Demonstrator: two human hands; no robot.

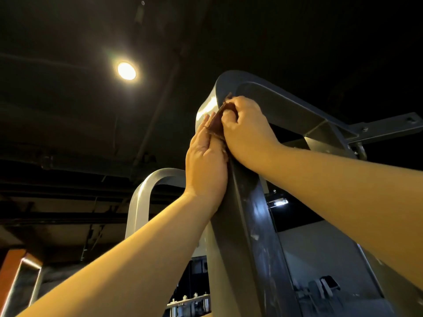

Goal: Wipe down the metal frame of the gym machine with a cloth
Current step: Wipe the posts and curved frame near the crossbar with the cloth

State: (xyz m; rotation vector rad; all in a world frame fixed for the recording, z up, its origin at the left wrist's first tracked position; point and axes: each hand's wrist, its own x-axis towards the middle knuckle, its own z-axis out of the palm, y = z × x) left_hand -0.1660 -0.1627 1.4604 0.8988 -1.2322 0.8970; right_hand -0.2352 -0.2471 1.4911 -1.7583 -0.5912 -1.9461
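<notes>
Dark ceiling (68, 133) fills the upper view, camera looking up. Metal frame (249, 213) of the gym machine: dark upright tube rising from bottom centre, curving over at the top and running right to a bolted bracket (386, 125). Behind it to the left, a lighter silver arched tube (142, 195). Both bare arms reach up to the bend. Right hand (248, 131) is on the frame just under the curve, fingers curled, gripping the cloth against the metal. Left hand (204, 165) lies flat along the frame's left side, fingers straight and together, tips touching the cloth's lower edge; thumb hidden, can't tell if it pinches. Cloth (216, 125), brownish, bunched between the two hands, on the frame. Round ceiling lamp (126, 70) lit, upper left. Small bolts (187, 303) at bottom.
</notes>
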